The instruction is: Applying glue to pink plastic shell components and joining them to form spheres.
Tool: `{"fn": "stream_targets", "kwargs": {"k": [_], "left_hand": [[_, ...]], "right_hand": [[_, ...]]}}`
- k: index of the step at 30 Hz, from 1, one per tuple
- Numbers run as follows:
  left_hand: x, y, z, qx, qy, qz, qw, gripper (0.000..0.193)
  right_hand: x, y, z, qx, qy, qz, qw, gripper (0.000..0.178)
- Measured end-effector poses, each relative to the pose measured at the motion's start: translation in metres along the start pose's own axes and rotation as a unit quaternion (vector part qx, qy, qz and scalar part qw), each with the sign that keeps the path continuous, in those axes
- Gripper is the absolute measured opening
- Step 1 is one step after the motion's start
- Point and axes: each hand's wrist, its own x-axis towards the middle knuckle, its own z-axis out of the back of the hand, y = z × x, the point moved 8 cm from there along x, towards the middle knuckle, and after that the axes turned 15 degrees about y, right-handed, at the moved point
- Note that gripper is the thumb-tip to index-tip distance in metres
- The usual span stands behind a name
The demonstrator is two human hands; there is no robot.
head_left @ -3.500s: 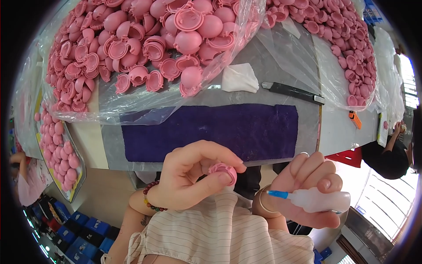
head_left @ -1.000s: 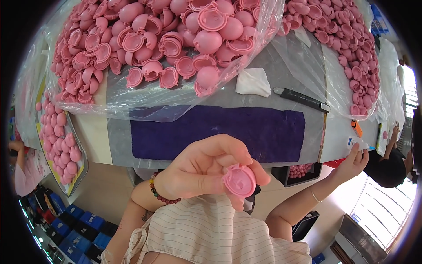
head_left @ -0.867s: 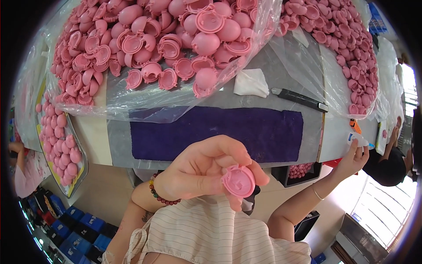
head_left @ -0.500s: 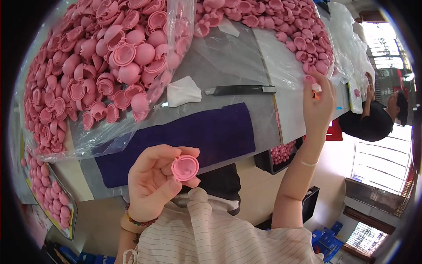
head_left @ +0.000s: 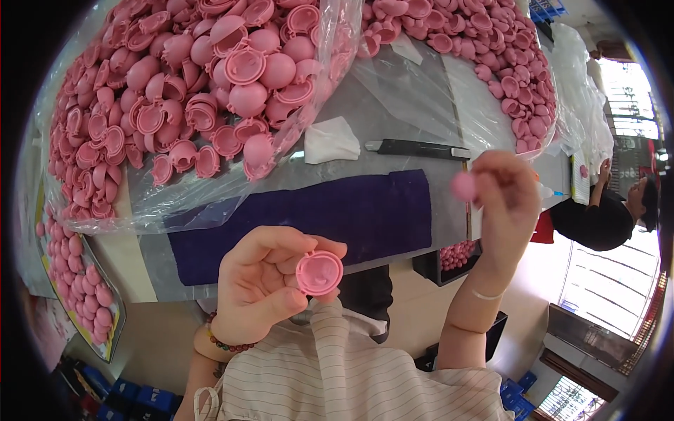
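The left hand (head_left: pixel 261 284), between 7 and 8 o'clock, grips a round pink shell (head_left: pixel 321 274), hollow towards the camera; the right hand (head_left: pixel 510 195), at 3, pinches a small pink piece (head_left: pixel 463 186). Across the middle of the worktop (head_left: pixel 449 217) lies a purple cloth (head_left: pixel 316 214), a black cutter (head_left: pixel 418 149) near 2 and heaped pink shells (head_left: pixel 203 112) towards 10 or 11.

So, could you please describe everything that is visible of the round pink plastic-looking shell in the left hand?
The round pink plastic-looking shell is a hollow piece with a raised rim around its open side. Inside is a small uneven patch, too unclear to identify. The left hand holds it in midair by the edge, opening toward the camera, near the rectangular dark purple cloth.
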Motion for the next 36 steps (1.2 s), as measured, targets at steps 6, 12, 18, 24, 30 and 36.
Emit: {"fn": "stream_targets", "kwargs": {"k": [6, 12, 18, 24, 30, 36], "left_hand": [[0.004, 0.003, -0.002, -0.081, 0.101, -0.023, 0.991, 0.039], [0.004, 0.001, -0.005, -0.077, 0.103, -0.035, 0.991, 0.04], [0.004, -0.003, -0.008, 0.036, 0.084, -0.044, 0.995, 0.039], [0.004, 0.0, -0.012, 0.129, 0.077, -0.023, 0.988, 0.041], [0.005, -0.006, -0.01, 0.158, 0.06, -0.071, 0.983, 0.037], [0.011, -0.005, -0.009, 0.186, 0.089, -0.056, 0.977, 0.039]], "right_hand": [[-0.017, 0.005, -0.055, -0.19, 0.069, 0.04, 0.979, 0.019], [-0.014, 0.019, -0.058, -0.299, 0.166, 0.053, 0.938, 0.029], [-0.02, 0.031, -0.063, -0.204, 0.156, 0.098, 0.962, 0.035], [-0.022, 0.044, -0.099, -0.027, 0.159, 0.165, 0.973, 0.039], [-0.023, 0.034, -0.104, -0.001, 0.17, 0.143, 0.975, 0.041], [-0.024, 0.034, -0.105, -0.005, 0.157, 0.165, 0.974, 0.038]]}}
